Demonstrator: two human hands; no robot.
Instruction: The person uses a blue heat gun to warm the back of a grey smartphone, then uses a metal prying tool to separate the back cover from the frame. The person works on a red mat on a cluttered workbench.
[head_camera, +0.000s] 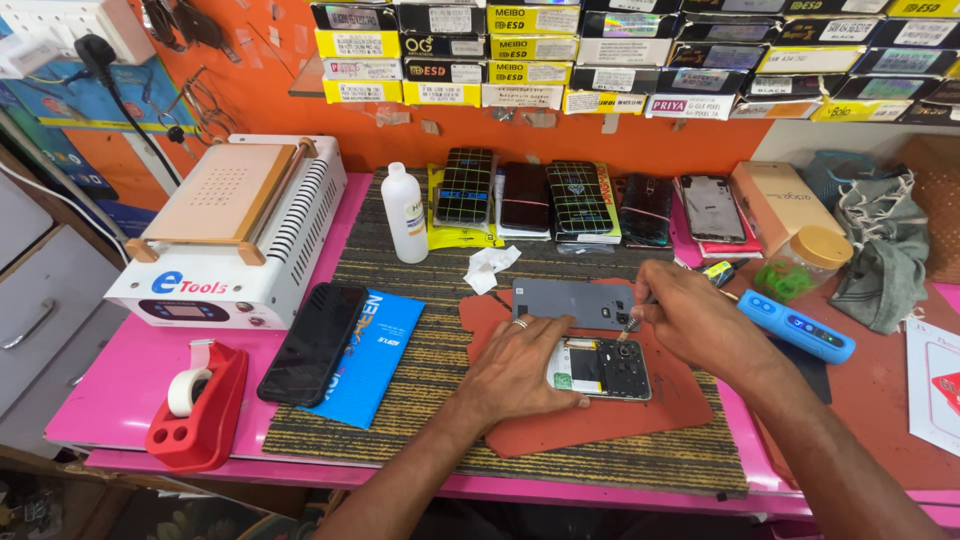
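Pink repair bench, orange wall of boxed parts behind: a phone lies opened on a red mat, back cover off.

Right hand (700, 318) has its fingertips pinched together on a thin tool (632, 322) (tweezers or a small driver, too fine to tell) whose tip touches the top edge of the open phone (600, 367); left hand (520, 365) lies flat, fingers spread, pressing the phone's left end onto the red mat (600, 415). Done so far, by the look of it: the grey back cover (572, 302) is already off and sits just beyond the phone. Left: the inner parts are in place, with no loose screws that I can make out. Further out lie a black screen (312, 343) on a blue packet (368, 352), a white bottle (404, 213), a tape holder (198, 405) and a blue tool (796, 327).
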